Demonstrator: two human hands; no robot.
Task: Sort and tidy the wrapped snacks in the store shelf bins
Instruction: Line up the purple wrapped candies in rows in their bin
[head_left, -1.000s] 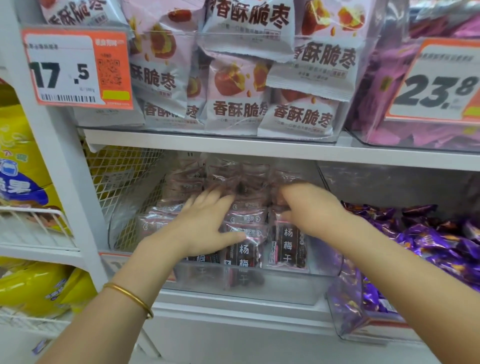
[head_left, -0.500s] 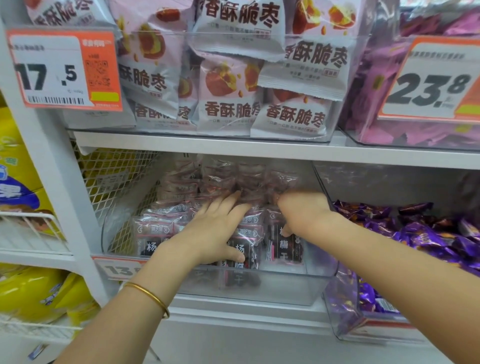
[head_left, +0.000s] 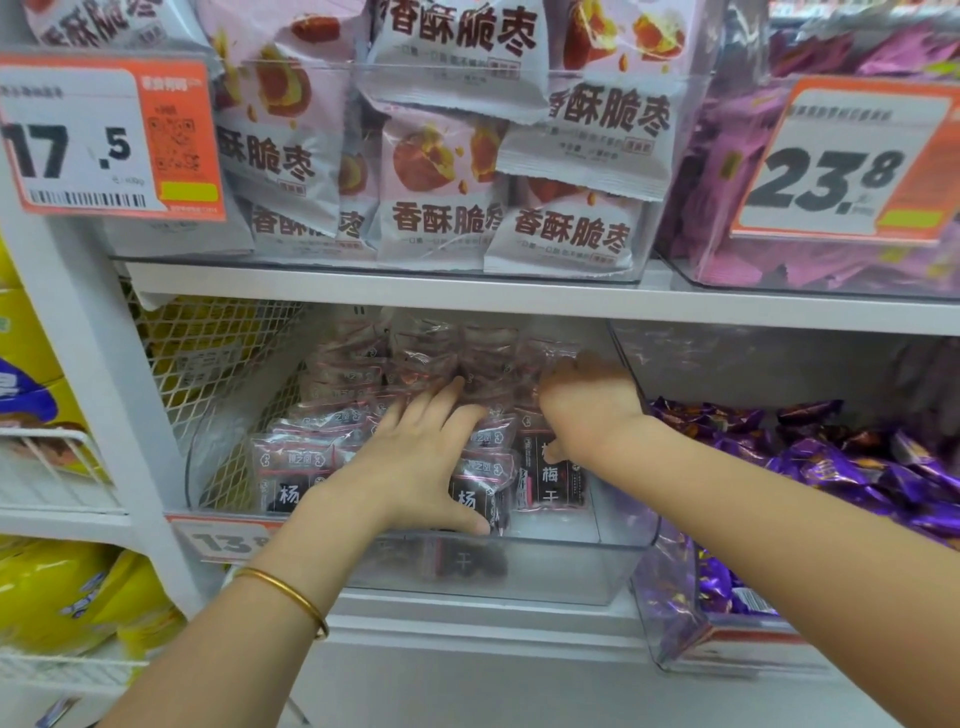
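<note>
On the lower shelf (head_left: 467, 618), both hands were in the clear bin (head_left: 571, 571) of wrapped snacks (head_left: 550, 473).
The packets looked light, soft and slick in crinkly film, best pinched by a sealed top edge. The left grip (head_left: 410, 467) lay open, fingers flat across them; the right grip (head_left: 587, 410) curled down among them, fingers hidden, so whether it held one I couldn't tell.

left price tag (head_left: 111, 137): 17.5 | right price tag (head_left: 841, 161): 23.8 | pale packets (head_left: 441, 208): 香酥脆枣 | dark packets (head_left: 550, 473): 杨梅干
</note>
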